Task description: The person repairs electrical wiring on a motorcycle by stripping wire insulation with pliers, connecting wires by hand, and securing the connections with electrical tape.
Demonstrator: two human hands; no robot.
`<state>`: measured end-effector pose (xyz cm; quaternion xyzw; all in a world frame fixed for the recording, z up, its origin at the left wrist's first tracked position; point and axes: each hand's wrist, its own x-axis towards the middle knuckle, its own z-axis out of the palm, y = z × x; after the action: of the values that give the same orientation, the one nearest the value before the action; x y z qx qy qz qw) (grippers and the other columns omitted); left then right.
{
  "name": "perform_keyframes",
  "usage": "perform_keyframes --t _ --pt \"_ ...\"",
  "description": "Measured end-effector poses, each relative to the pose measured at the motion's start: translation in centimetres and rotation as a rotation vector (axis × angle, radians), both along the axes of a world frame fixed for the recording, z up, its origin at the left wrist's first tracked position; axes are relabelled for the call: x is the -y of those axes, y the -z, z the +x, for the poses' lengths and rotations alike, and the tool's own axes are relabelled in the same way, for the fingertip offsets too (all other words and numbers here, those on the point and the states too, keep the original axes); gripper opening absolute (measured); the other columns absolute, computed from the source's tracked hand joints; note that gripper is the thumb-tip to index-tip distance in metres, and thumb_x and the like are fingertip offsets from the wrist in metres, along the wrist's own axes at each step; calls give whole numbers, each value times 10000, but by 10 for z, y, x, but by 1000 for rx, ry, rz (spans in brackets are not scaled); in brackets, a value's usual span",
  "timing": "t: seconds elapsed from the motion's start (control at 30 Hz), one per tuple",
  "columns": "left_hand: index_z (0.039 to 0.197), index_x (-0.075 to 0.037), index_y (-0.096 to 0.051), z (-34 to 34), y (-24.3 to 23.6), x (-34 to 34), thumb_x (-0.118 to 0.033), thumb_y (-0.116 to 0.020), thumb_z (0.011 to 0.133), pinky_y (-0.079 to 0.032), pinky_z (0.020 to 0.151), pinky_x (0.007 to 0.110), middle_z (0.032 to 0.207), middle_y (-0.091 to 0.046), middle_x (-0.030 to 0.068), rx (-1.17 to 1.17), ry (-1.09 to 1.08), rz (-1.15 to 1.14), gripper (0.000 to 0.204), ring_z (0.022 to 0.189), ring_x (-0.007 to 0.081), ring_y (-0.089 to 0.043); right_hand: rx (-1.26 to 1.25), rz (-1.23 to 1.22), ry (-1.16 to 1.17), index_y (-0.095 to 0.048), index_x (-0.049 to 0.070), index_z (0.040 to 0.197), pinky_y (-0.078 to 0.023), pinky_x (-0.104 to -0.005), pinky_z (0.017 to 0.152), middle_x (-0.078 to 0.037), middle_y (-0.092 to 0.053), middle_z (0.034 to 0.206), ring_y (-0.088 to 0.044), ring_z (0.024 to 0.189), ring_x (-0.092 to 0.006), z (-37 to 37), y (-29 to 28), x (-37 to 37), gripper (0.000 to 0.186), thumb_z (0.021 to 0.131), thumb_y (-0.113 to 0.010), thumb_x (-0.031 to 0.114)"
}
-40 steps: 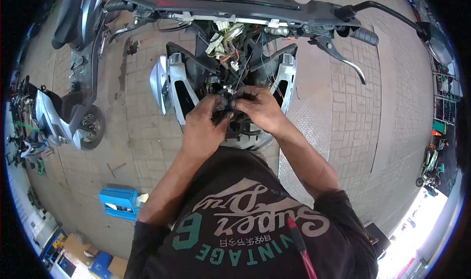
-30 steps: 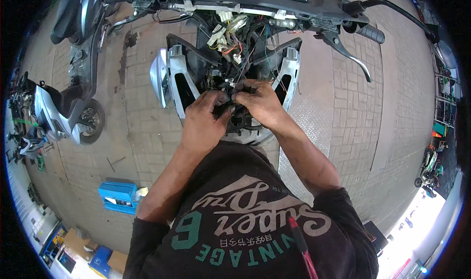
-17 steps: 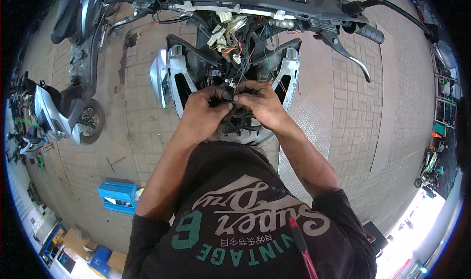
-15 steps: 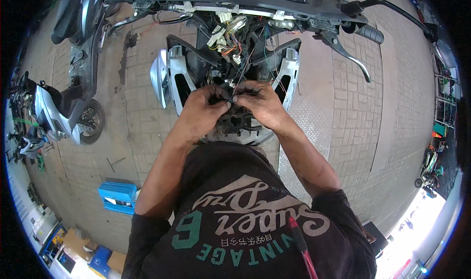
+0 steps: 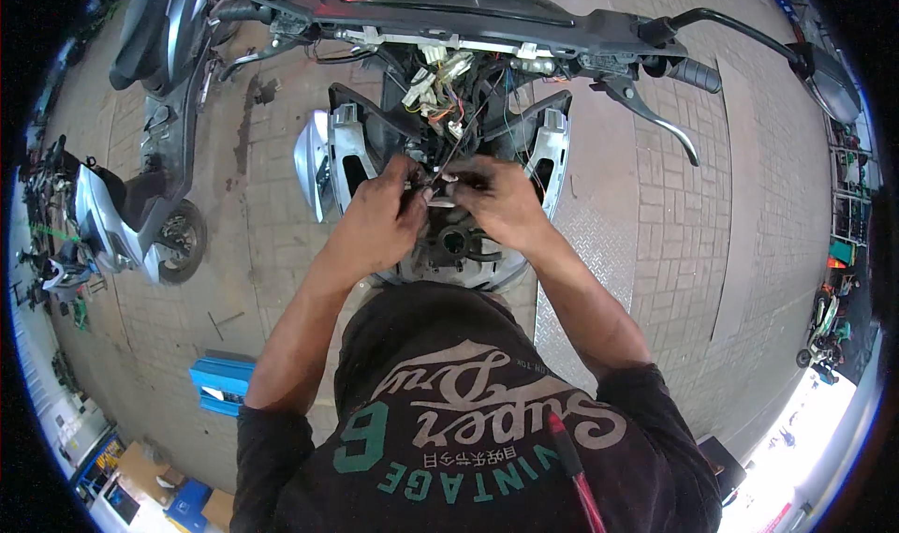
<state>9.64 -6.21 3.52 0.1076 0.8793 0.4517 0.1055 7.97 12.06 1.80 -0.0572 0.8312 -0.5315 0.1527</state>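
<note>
Both my hands meet low in the opened front of a scooter, below its bare handlebar (image 5: 449, 29). My left hand (image 5: 379, 219) is closed in a pinch on a thin wire (image 5: 463, 141) that runs down from the wiring above. Close beside it, my right hand (image 5: 510, 205) has bent fingers smeared by motion; whether they grip anything I cannot tell. A small pale piece shows between the two hands, too small to name. Above them hang several white connectors (image 5: 433, 85) with coloured wires. Grey side panels (image 5: 549, 144) flank the hands.
A brake lever (image 5: 670, 130) and a mirror (image 5: 829, 83) stick out at right. Another scooter (image 5: 117, 219) stands at left. On the paved floor lie a blue case (image 5: 222, 383) and a metal tread plate (image 5: 590, 252). A red-and-black slim tool (image 5: 578, 472) lies against my shirt.
My right hand's fingers have moved and now blur, and the hands are slightly farther apart. The whole view has shifted a little, with the handlebar's top edge showing more.
</note>
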Motion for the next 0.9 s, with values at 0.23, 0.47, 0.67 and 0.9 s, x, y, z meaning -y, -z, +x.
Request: perform_keyframes --t 0.23,0.47,0.67,0.9 --pt "955 -13 -493 -10 9 23 -61 -584 753 -479 639 430 845 -572 181 -549 219 -334 227 767 349 -591 -416 185 -319 -619 13 1000 -475 -364 787 -180 -602 953 -589 938 -328 -40 -48 17 208 825 -536 90" --pt "952 -38 -550 -24 21 32 -41 -605 649 -470 633 353 856 -561 86 -843 306 -452 308 737 249 -557 243 407 -846 -634 12 940 -425 -299 547 -64 -580 687 -537 651 -149 -106 -42 41 270 874 -506 241" --pt "985 -74 -575 -21 32 36 -83 -628 611 -431 591 346 806 -523 35 -933 274 -414 378 720 216 -527 588 175 -811 -610 58 1004 -344 -226 458 32 -535 735 -456 623 -64 -107 -31 42 224 855 -521 200" --pt "987 -94 -596 -17 39 33 -117 -640 596 -404 584 352 782 -509 7 -1006 213 -376 394 696 202 -501 630 78 -831 -595 31 1022 -371 -237 475 17 -554 793 -475 647 -82 -108 -35 38 249 808 -578 158"
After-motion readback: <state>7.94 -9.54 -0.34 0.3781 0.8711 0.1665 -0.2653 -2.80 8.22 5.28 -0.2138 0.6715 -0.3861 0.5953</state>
